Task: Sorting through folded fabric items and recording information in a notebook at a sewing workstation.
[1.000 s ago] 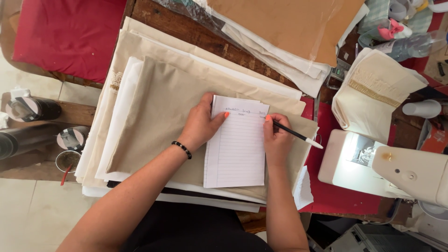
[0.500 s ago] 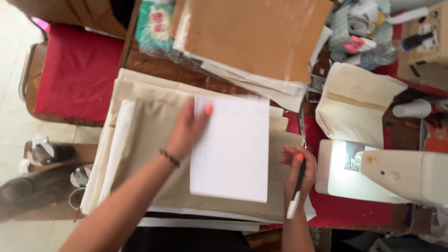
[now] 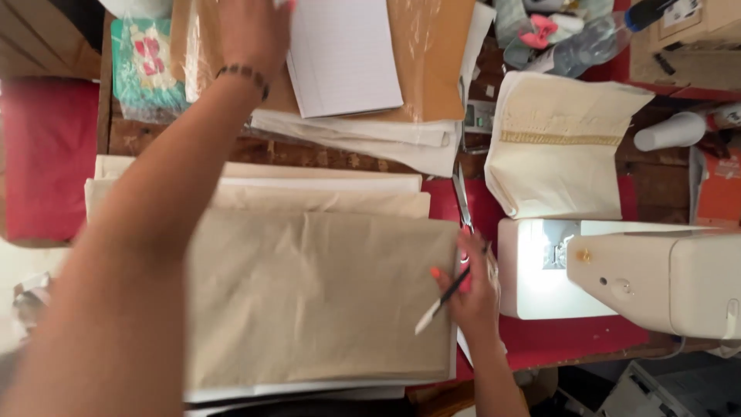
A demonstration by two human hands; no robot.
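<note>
My left hand [image 3: 251, 31] is stretched far forward and holds the left edge of a white lined notepad [image 3: 343, 54], which lies on a brown paper packet [image 3: 428, 54] at the back of the table. A dark bead bracelet sits on that wrist. My right hand [image 3: 471, 289] rests at the right edge of a stack of beige folded fabric [image 3: 309, 293] and holds a black pen with a white cap [image 3: 440, 300], tip pointing down-left.
A white sewing machine [image 3: 656, 274] stands at the right on red cloth. Scissors [image 3: 461, 201] lie between the fabric and the machine. A folded cream garment with gold trim [image 3: 559, 147] lies behind it. A red cushion [image 3: 46, 162] is at left.
My left hand has carried the notepad off the beige fabric and forward onto the brown packet. My right hand slid to the fabric's right edge, still with the pen.
</note>
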